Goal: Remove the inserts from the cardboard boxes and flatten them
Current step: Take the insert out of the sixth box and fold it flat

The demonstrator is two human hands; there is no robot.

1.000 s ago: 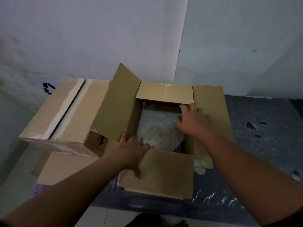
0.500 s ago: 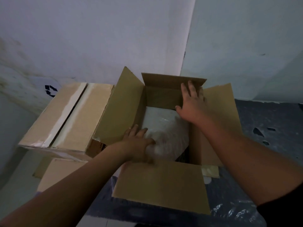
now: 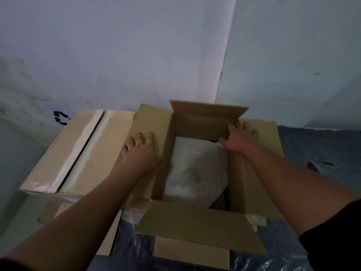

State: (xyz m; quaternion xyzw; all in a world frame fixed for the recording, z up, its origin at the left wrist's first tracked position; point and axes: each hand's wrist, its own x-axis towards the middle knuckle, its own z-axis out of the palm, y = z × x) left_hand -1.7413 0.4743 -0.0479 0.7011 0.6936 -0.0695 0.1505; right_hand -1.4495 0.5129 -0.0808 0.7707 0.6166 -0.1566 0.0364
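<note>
— Both hands were flat and spread, gripping nothing, weren't they?
— The left hand (image 3: 139,153) lay palm down, fingers splayed, on the left flap (image 3: 150,124) of the open cardboard box (image 3: 242,184), pressing it outward. Nothing was held in it.
— And the right hand (image 3: 239,138)?
— It rested at the far right corner, with its fingers over the right flap (image 3: 261,130) and its thumb side against the far flap (image 3: 207,114), which stood upright. I could not tell whether the fingers curled round an edge or only pushed; the fingertips were blurred.
— Where was the insert?
— A pale, cloudy plastic-wrapped insert (image 3: 195,169) sat inside the box, filling most of the bottom, between the two forearms. Neither hand touched it. A dark gap showed beside it at the near right corner.
— And the near flap (image 3: 197,223)?
— Folded out toward the person, lying low over the dark plastic sheeting (image 3: 320,149) that covered the floor.
— Anything beside the box?
— A closed cardboard box (image 3: 78,153), its top seam taped, stood just to the left, touching the pressed flap, against the white wall (image 3: 117,45). Flattened cardboard (image 3: 109,241) showed beneath the left forearm.
</note>
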